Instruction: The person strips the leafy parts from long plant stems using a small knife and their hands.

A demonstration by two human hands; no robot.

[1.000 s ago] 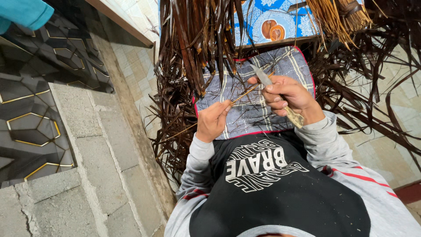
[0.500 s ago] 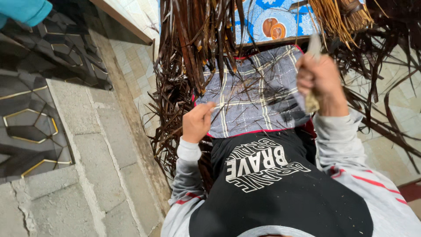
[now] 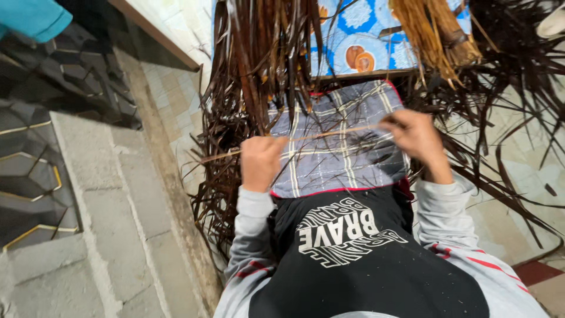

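A thin tan leaf rib (image 3: 329, 135) stretches across a grey-blue checked cloth (image 3: 347, 168) that lies on my lap. My left hand (image 3: 261, 162) is closed around the rib near its left part, and the rib's tip sticks out past that hand to the left. My right hand (image 3: 415, 136) is blurred and pinches the rib's right end. I cannot make out a knife in the right hand in this frame. My black printed shirt and grey sleeves fill the lower part of the view.
Dry dark-brown palm leaves (image 3: 259, 70) hang and pile up around my lap on both sides. A bundle of tan stripped ribs (image 3: 429, 29) lies over a blue patterned cloth (image 3: 359, 35) ahead. A grey concrete block ledge (image 3: 118, 224) runs along my left, and a tiled floor (image 3: 524, 188) is on my right.
A second ago my right hand held a knife against the rib. It then lifted up and away, and now it is back down gripping the rib's right end. The left hand moved little.
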